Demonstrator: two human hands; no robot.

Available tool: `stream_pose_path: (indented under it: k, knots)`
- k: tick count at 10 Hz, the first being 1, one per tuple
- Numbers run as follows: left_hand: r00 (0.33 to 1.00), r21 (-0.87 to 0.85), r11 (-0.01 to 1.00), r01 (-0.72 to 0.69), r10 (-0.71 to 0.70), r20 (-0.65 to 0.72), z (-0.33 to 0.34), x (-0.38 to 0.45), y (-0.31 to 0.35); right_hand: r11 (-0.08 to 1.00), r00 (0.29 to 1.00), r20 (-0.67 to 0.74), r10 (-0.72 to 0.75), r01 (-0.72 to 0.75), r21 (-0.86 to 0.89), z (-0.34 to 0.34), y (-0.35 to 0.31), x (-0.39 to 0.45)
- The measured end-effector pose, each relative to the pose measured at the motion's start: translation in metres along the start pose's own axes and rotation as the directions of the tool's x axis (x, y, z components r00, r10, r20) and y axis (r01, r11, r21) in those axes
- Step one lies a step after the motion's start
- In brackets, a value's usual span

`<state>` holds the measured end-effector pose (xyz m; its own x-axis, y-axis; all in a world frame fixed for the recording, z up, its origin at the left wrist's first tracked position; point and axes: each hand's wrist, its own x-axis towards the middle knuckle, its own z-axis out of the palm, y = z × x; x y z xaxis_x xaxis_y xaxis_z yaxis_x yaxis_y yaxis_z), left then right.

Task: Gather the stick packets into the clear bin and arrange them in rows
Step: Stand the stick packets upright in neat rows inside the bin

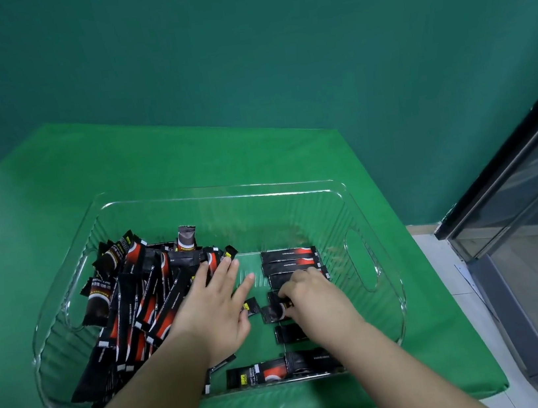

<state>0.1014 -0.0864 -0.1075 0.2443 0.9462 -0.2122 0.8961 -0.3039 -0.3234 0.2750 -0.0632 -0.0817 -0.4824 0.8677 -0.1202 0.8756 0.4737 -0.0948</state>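
Note:
A clear plastic bin sits on the green table. A loose heap of black and red stick packets fills its left half. On the right of the bin floor, several packets lie side by side in a row. My left hand lies flat with straight fingers against the heap's right edge. My right hand has curled fingers pinching a packet in the row. Another packet lies along the bin's near wall.
The green padded table ends close to the bin's right side and near side. A dark glass-fronted cabinet stands on the tiled floor to the right. A green wall rises behind the table.

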Motion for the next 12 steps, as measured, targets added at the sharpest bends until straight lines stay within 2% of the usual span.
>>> stream_pose_path:
  k: [2, 5, 6, 7, 8, 11, 12]
  knots:
    - [1.0, 0.001, 1.0, -0.001, 0.001, 0.003, 0.0, 0.001, 0.0, 0.999, 0.999, -0.034, -0.027, 0.026, -0.024, 0.003, 0.005, -0.008]
    - [1.0, 0.014, 1.0, -0.003, 0.003, 0.003, 0.0, 0.001, 0.0, 0.996, 0.994, -0.064, 0.086, -0.086, 0.001, 0.004, 0.015, -0.014]
    - [1.0, 0.016, 1.0, -0.004, 0.004, 0.004, 0.0, 0.001, 0.0, 0.996, 0.998, -0.059, 0.029, -0.024, 0.083, -0.006, 0.014, -0.019]
    - [1.0, 0.021, 1.0, -0.005, 0.005, 0.003, 0.001, 0.0, 0.0, 0.979, 0.984, 0.16, -0.077, 0.045, 0.199, -0.016, 0.002, -0.023]
    - [1.0, 0.02, 1.0, -0.002, 0.002, -0.006, 0.001, 0.0, 0.0, 0.987, 0.933, 0.357, -0.053, -0.004, 0.158, -0.021, -0.008, -0.026]
    - [1.0, 0.021, 1.0, 0.001, -0.001, -0.01, 0.002, 0.001, -0.001, 0.983, 0.85, 0.521, -0.075, -0.024, 0.181, -0.029, -0.018, -0.022]
    - [1.0, 0.022, 1.0, -0.003, 0.003, -0.007, 0.003, 0.002, 0.0, 0.98, 0.842, 0.529, -0.107, -0.001, 0.2, -0.031, -0.017, -0.021]
